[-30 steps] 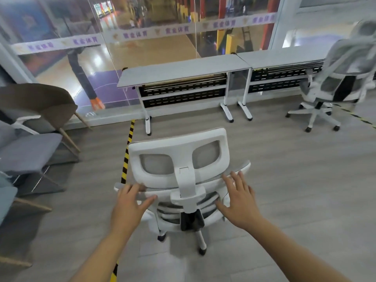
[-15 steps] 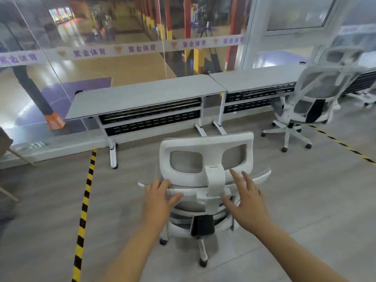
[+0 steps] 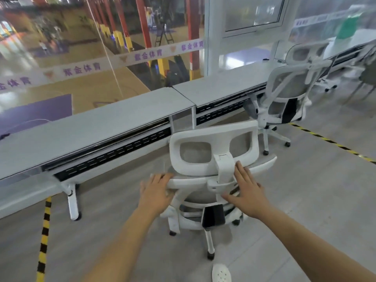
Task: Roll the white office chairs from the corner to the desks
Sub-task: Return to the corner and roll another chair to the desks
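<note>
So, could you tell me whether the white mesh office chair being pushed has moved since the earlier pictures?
Yes. The white mesh office chair has rolled forward toward the grey desk, leaving the yellow-black floor tape behind on its left.

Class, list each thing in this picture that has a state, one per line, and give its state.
Near chair: upright, short of the desk, both hands on its back.
Left hand: grips the backrest's top edge.
Right hand: fingers straight, pressing the backrest.
Second chair: upright, at the right desk.
</note>
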A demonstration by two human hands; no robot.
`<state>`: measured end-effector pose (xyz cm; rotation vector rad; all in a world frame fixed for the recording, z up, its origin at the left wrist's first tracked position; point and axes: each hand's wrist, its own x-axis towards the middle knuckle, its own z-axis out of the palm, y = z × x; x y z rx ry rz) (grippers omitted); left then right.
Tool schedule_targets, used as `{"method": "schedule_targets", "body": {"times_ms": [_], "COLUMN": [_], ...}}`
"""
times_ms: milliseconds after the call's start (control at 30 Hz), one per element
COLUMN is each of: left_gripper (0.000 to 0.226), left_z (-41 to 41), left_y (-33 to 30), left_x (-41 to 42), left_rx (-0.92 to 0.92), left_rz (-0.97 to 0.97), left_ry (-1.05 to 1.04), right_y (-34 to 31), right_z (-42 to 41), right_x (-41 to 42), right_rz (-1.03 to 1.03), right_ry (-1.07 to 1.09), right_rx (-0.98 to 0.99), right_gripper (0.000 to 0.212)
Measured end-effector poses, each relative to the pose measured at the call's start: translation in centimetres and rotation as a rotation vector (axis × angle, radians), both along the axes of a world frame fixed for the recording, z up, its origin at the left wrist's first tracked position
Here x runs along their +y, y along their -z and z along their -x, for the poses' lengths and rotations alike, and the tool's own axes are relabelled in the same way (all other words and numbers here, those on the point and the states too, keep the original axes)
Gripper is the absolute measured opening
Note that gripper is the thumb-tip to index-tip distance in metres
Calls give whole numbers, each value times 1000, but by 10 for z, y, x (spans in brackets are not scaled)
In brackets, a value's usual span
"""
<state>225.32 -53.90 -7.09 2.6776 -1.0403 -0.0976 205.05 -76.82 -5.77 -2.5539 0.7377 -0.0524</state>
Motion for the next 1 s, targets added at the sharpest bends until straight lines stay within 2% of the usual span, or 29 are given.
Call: {"method": "schedule_targets", "body": {"times_ms": [267,533,667,800,1000], "left_gripper": [61,79,90,89,82], "left_z": [-89,-152,-176,-186,-163], "left_y": [-7,-9,-12,-23,-33], "left_x": [-143,-229,-256,-267,-262], "left_rx": [144,185,210,243,334], "left_rz": [37,-77,-138,-84,-1], "left_ry": [25,146,215,268,547], "right_y": [-3,-10,-12,-17,-27], "right_z": [-81,-127,-122,-108,-92], "right_x": [-125,-207,-199,-166,-90], "right_rz": [-64,-35,-101,-145,-157], "right_ry": [43,139,277,449,739], "right_rx": [-10,37,64,41,-52], "right_gripper": [102,94,82,81,80]}}
